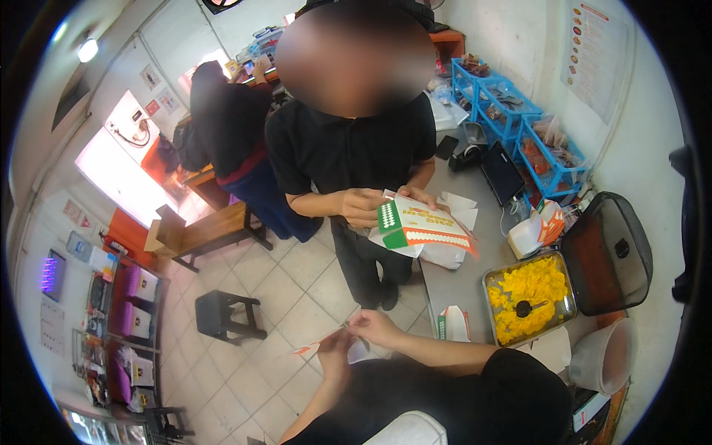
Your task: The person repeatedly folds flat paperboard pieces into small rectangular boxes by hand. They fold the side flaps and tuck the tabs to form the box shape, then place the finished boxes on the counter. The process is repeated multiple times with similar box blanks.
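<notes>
Single wide fisheye view from a camera worn on the person's head, facing steeply downward and forward. The frame is circular with dark corners; straight edges bow toward the rim. The wearer's left hand [335, 347] and right hand [377, 326] lie close below the lens, forearms entering from the lower edge. The grey metal counter [460, 278] runs up the right side, the pale tiled floor [289, 297] fills the centre-left, and a facing person in a black shirt [348, 144] stands near. No second view is given.

Right of your fingers: metal tray of yellow chips [531, 297] on the steel counter [460, 285] | beyond them: co-worker's carton stack [423, 230] | left of them: black stool [222, 313] | far right: blue baskets [519, 122]
</notes>
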